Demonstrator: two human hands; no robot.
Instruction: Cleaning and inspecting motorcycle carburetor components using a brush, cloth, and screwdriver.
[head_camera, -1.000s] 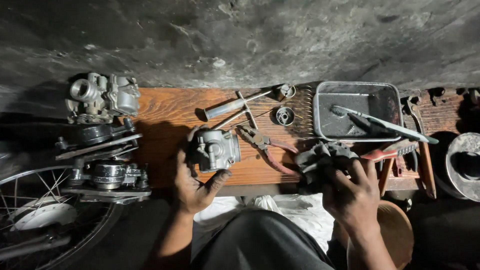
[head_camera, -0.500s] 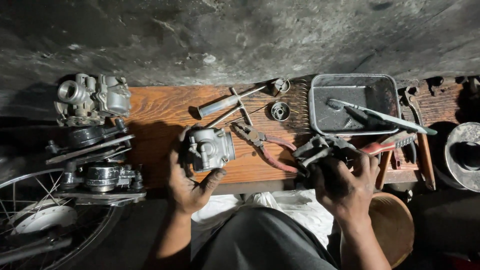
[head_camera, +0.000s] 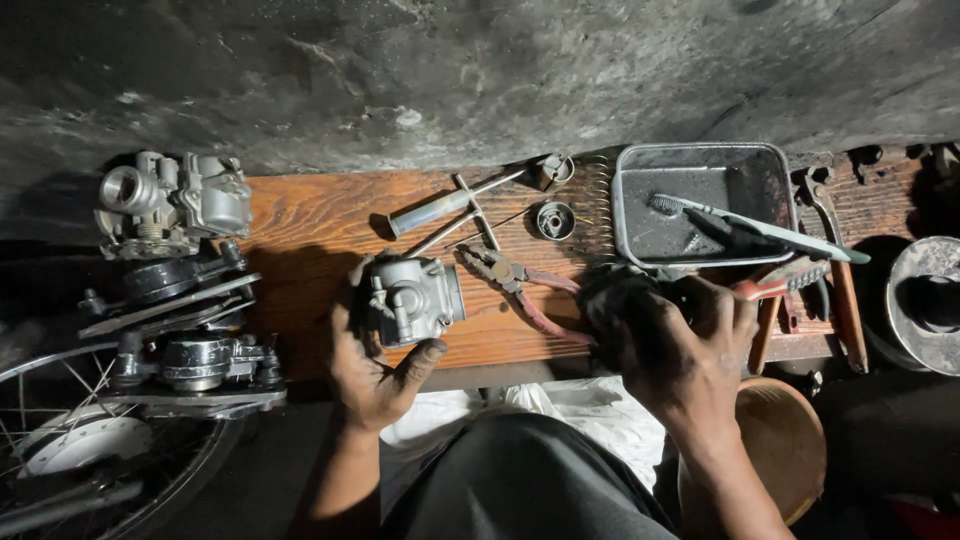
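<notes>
a wooden board (head_camera: 310, 225) is laid across the workspace, grease-stained, against a rough dark wall.

left hand (head_camera: 375, 365): fingers curled up around a grey metal carburetor body (head_camera: 412, 298), which is gripped from below and rests on the board near its front edge, left of centre.

right hand (head_camera: 680, 345): closed around a dark, greasy part (head_camera: 615, 300) at the front edge of the board; the part is largely hidden by the fingers and its form cannot be told. a red-handled tool (head_camera: 775, 288) is seen just beyond the fingertips; contact cannot be told.

between the hands, pliers with worn red grips (head_camera: 520, 290) are laid flat on the board. behind them a screwdriver (head_camera: 440, 208), a thin metal rod and a small round cup-shaped part (head_camera: 554, 220) are laid out.

a grey metal tray (head_camera: 640, 200) is set at the right rear of the board, with a toothbrush (head_camera: 750, 225) resting across its rim.

far left: a second carburetor (head_camera: 175, 200) is stood off the board's end, above stacked engine parts (head_camera: 190, 350) and a spoked wheel (head_camera: 90, 450).
</notes>
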